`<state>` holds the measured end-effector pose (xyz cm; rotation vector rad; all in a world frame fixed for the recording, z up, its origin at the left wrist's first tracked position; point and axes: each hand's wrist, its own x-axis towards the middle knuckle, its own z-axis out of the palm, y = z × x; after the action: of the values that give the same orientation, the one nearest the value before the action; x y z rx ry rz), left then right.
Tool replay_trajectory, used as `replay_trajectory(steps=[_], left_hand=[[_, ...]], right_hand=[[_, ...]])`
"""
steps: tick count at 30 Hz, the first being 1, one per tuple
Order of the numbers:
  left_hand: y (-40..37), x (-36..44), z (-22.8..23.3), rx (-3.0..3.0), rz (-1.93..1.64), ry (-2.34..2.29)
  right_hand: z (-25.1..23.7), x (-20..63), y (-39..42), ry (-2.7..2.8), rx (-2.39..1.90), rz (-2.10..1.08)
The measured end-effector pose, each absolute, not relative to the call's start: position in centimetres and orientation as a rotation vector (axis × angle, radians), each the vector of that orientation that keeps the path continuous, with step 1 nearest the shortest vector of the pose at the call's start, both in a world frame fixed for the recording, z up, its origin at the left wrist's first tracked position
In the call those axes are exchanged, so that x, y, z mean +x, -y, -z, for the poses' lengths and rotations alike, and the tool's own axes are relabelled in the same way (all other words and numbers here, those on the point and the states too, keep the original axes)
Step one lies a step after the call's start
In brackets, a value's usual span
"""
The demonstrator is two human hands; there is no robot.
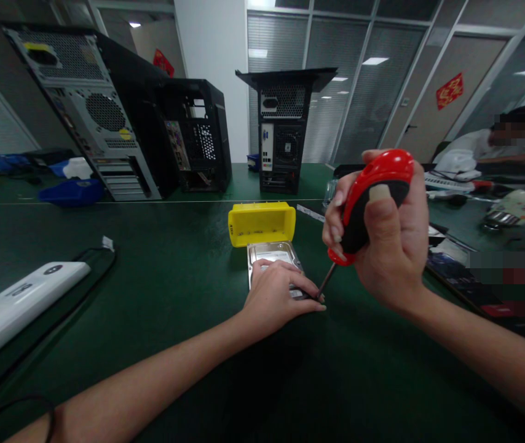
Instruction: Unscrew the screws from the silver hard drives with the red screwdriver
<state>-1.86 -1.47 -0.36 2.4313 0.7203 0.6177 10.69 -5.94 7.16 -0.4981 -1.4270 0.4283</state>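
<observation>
Near the middle of the frame, a flat, rectangular silver metal hard drive (274,251) lies on the dark green tabletop (174,283), its nearer part largely covered by the left hand (276,286). That hand rests palm down with fingers bent across the drive, the thumb and a fingertip converging by its lower right corner; whether they pinch anything there cannot be told. Right of centre, the right hand (396,246) is closed firmly around the rounded red and black handle of a screwdriver (385,169), thumb laid along the grip. The thin metal shaft slants down to the left, its tip close to the left fingertips, though exact contact is hidden. Just behind the drive stands an open yellow plastic bin (262,221) with small dark bits inside. A long white power strip (27,298) lies at the left edge. Across the upper left are a large black computer tower with a silver back panel (82,132) and a smaller, open black case (219,135); another black case (283,117) stands at top centre. A blue plastic bin (71,192) sits before the large tower, and a person in a pale top (469,147) is at upper right.
</observation>
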Motion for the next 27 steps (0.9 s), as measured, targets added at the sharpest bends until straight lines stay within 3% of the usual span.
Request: replay_trajectory(steps=[27], left_hand=[[1.26,-1.87,0.51,2.445,-0.614,-0.685]], right_hand=[[-6.96,10.47,5.85,1.394,-0.495,-0.389]])
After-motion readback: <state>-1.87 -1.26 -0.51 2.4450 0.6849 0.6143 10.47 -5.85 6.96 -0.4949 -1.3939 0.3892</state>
